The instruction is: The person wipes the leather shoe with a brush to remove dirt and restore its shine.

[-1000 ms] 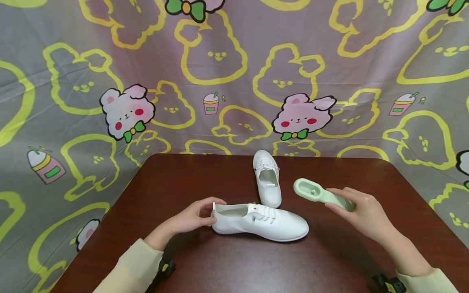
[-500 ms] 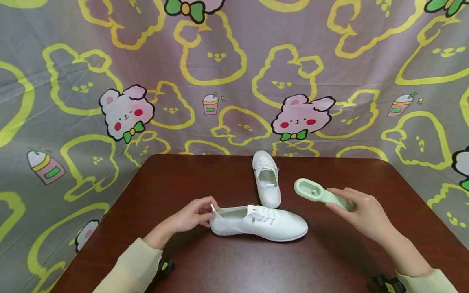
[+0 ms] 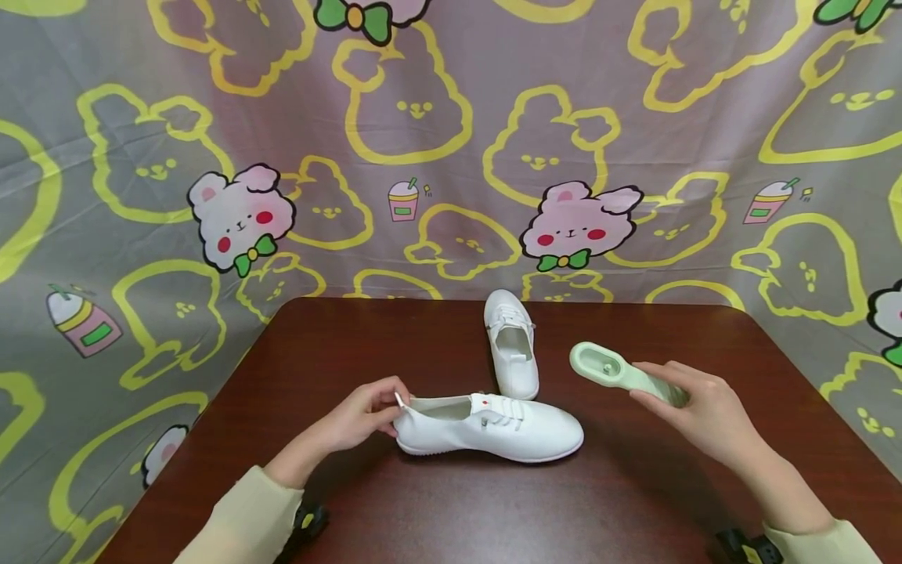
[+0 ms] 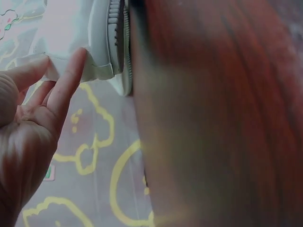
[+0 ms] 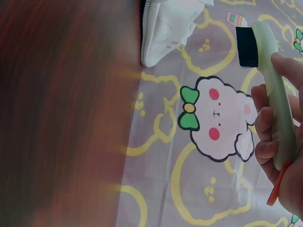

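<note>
A white lace-up sneaker lies sideways across the table, its toe to the right and its heel to the left. My left hand pinches the heel collar, with thumb and fingers on either side of the back edge. The left wrist view shows those fingertips against the heel, close to the ridged sole. Off to the right, my right hand grips a light green brush by its handle, above the table and apart from the sneaker. Dark bristles on the brush face downward, seen in the right wrist view.
Just behind the held sneaker stands a second white sneaker, toe pointing to the back. Both are on a dark reddish-brown table. A patterned cloth hangs along the table's back and sides.
My left hand has shifted its fingers onto the heel's back edge, and the front sneaker has slid slightly left with it. The right hand and brush have barely moved.
</note>
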The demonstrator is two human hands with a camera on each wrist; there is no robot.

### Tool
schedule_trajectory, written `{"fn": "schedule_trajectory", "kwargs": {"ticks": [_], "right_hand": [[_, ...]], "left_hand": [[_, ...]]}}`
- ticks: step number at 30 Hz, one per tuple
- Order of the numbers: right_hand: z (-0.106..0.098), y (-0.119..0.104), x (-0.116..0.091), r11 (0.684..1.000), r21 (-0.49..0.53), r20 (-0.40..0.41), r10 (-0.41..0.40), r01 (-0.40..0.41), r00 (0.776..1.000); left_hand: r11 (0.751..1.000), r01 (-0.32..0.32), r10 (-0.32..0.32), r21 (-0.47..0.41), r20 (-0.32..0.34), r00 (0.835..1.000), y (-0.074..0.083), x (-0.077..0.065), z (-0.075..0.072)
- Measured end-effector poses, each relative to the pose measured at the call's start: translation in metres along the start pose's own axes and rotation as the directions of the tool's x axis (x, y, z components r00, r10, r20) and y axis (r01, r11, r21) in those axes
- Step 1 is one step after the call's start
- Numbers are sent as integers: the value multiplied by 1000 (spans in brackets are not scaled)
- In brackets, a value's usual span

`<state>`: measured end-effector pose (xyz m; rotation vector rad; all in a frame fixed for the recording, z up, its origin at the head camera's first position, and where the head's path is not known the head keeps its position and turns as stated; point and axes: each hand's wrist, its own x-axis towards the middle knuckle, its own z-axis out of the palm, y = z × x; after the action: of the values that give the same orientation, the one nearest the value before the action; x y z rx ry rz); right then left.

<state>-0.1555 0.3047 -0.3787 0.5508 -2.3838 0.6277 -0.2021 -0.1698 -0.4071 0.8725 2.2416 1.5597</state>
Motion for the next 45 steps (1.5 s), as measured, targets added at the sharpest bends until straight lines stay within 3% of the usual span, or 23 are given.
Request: {"fn": "schedule_trajectory", "kwargs": {"ticks": [7,12,18,24,28,34,36,45], "right_hand": [[-2,6,-4,998,-53,23,27,-26,999],[-3,11,-7,998,-61,31,32,-30,999],[-5,14,-7,998,-61,27,31,-30,999],[-5,15,-7,998,-55,35,34,-32,999],[-4,14,-6,998,-53,35,34,-32,999],[-3,14,-7,998,-49,34,34,-32,999],[-3,15,-7,999,-43,31,27,-26,999],[-3,10,-6,999,-45,43,27,-25,999]], "left_hand": [[997,-72,70,-24,-63,996,13,-20,-15],[989,-146,140,-31,-145,979,19,-31,-27],[983,-179,164,-39,-255,953,26,-36,-38],[980,-187,149,-63,-383,912,24,-35,-43],[983,-168,111,-80,-472,875,19,-35,-45],[990,-117,48,-77,-596,801,11,-37,-48],[993,-101,40,-65,-615,788,8,-37,-49],[998,30,-57,-55,-609,791,-8,-29,-39]]}}
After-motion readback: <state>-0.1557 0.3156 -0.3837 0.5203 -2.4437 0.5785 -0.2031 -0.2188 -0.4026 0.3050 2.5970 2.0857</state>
